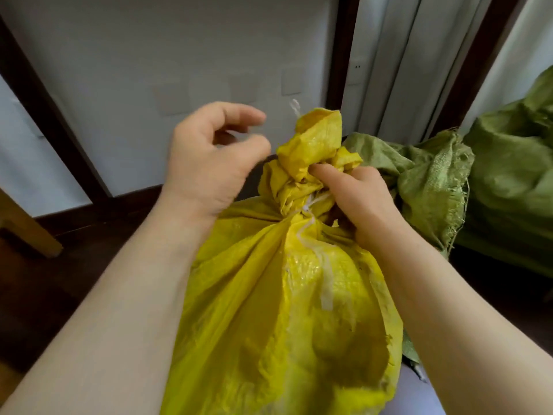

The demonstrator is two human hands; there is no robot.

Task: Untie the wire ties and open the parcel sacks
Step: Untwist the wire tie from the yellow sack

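While tied, yellow sack [284, 295] between hands.

Yellow sack [284, 295] — green sacks [449, 181]

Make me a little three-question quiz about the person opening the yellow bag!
1. True or false: the neck of the yellow sack is tied shut with a white tie.
2. Which hand grips the bunched neck? A) left hand B) right hand
3. What colour are the sacks lying behind the yellow one?

Key: 1 true; 2 B, the left hand is raised beside the neck with its fingers curled loosely, not closed on the fabric; 3 green.
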